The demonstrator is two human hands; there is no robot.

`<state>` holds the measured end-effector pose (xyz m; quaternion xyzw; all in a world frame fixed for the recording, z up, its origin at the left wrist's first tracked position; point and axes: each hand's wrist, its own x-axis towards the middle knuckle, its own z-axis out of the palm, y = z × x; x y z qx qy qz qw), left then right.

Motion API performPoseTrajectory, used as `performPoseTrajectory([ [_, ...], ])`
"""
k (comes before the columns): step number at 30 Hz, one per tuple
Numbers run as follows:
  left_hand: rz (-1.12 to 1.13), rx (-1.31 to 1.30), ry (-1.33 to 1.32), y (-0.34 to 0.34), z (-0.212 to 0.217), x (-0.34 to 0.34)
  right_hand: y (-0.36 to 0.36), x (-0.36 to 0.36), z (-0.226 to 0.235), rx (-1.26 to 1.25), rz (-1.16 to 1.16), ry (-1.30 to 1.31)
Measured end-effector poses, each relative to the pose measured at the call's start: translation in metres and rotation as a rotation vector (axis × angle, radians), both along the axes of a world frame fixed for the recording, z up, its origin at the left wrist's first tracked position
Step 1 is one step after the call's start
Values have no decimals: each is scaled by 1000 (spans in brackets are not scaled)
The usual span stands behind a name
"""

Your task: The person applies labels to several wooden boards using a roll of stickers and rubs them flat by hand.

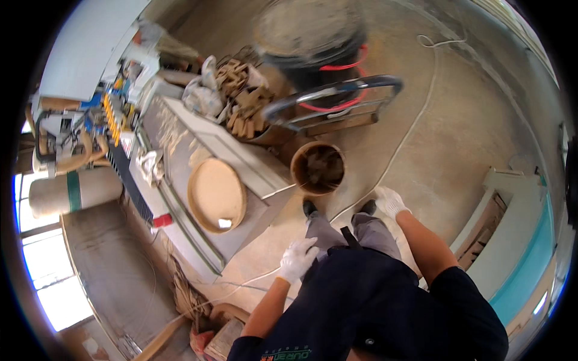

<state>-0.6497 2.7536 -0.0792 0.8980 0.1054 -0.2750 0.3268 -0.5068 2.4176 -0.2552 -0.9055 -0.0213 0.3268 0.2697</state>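
Note:
My left hand (298, 259), in a white work glove, hangs beside my left thigh. It holds nothing, and its fingers are loosely apart. In a matching glove, my right hand (390, 201) is by my right knee with its fingers stretched out and nothing visible in them. On the floor just beyond my shoes stands a brown round bin (296, 169) with dark scraps inside. Nearest on the left is a workbench (241, 237), bearing a round, shallow, tan-coloured tub or disc (194, 204) with a small white piece near its edge.
A cart with a curved metal handle (337, 89) stands ahead near a large black drum (295, 54). A sack of wood offcuts (248, 99) lies left of it. A pale cable (415, 123) crosses the floor. A pale panelled piece (512, 222) stands at right.

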Motion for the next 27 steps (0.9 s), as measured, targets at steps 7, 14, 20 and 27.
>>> performPoseTrajectory([
  [7, -820, 525, 24, 104, -162, 30, -284, -95, -15, -90, -771, 236],
  [14, -1014, 402, 26, -22, -247, 262, -435, -221, -56, -406, -1122, 318],
  [20, -999, -59, -30, -273, -305, 515, -423, -18, 18, -178, -1140, 331],
  [27, -657, -262, 49, -633, -168, 790, -441, 104, 114, 271, -1514, 100],
])
